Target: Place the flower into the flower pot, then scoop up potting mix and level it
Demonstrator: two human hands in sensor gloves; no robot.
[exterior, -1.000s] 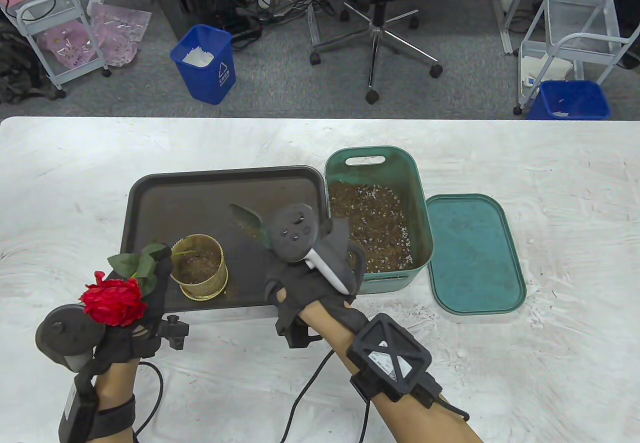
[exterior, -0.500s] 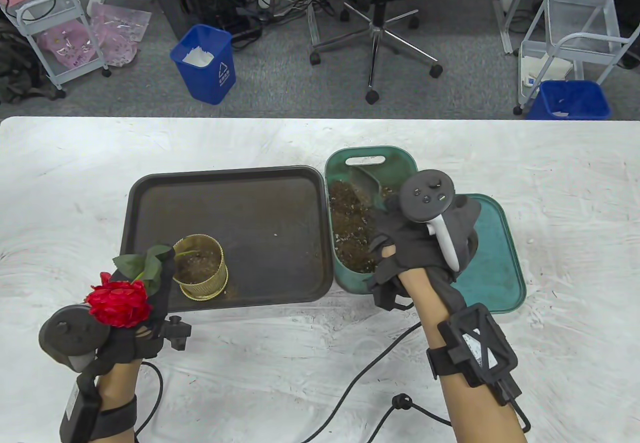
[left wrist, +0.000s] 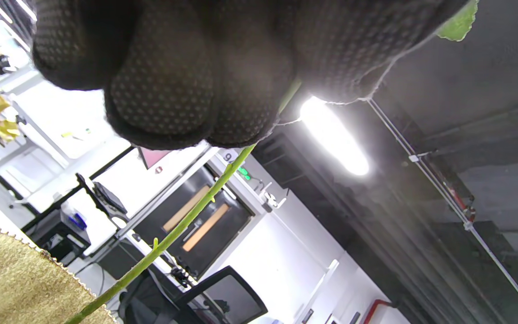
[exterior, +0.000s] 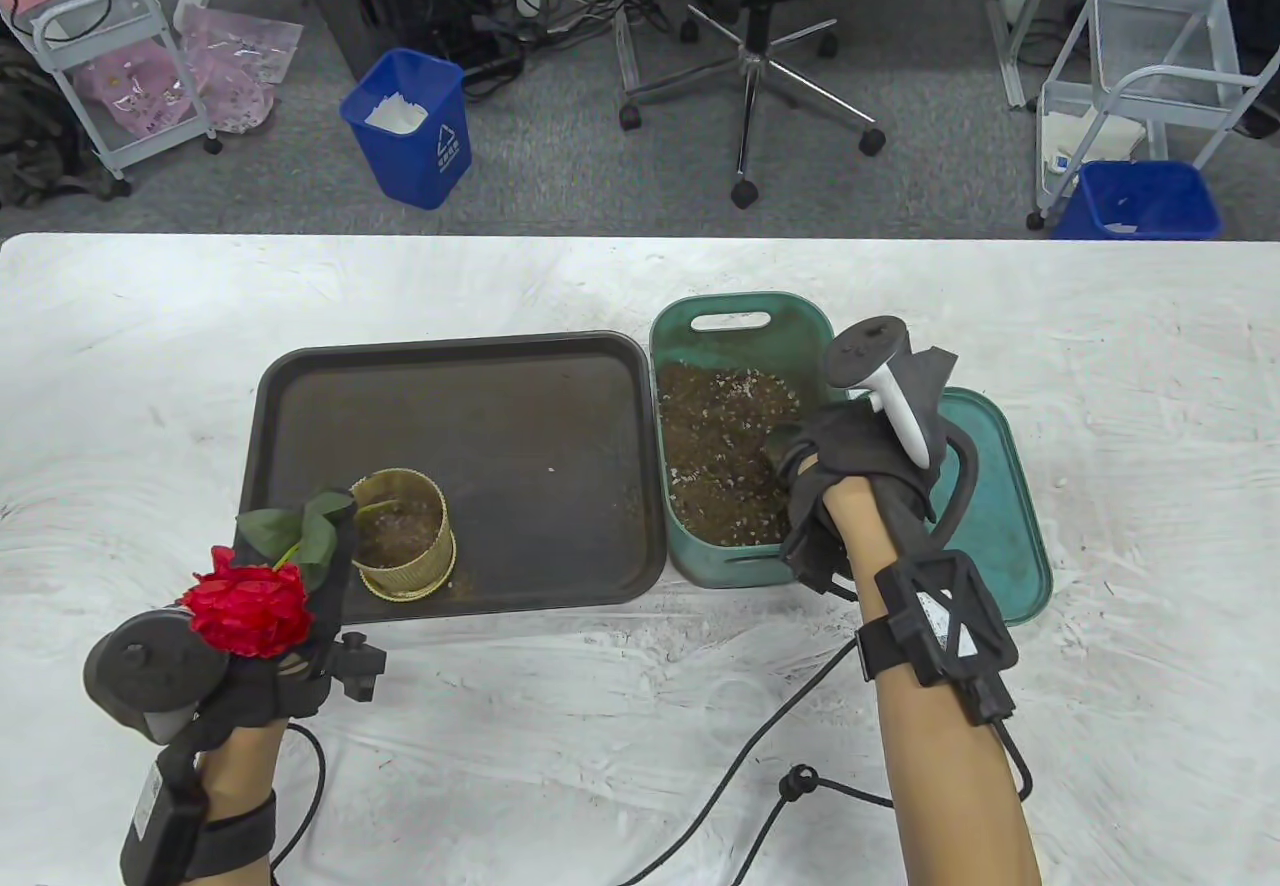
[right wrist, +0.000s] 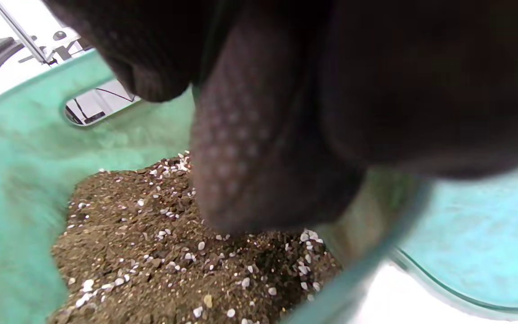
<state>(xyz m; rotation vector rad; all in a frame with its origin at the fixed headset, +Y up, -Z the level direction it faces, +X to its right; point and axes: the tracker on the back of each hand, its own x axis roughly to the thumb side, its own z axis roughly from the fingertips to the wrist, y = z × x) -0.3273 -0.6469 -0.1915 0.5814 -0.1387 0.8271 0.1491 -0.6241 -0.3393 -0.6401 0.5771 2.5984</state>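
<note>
2 gloved hands at work. Left hand (exterior: pixel 275 641) curled round the flower (exterior: pixel 248 606) stem, red bloom near-left of the pot (exterior: pixel 402 532), stem end inside it. Right hand (exterior: pixel 850 466) down in the green bin (exterior: pixel 700 566) over the potting mix (exterior: pixel 725 456); grip impossible to tell.

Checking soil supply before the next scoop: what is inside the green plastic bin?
The green plastic bin holds brown potting mix with white specks. The right hand reaches in at its right side, covering the mix there; whatever it holds is mostly hidden.
</note>
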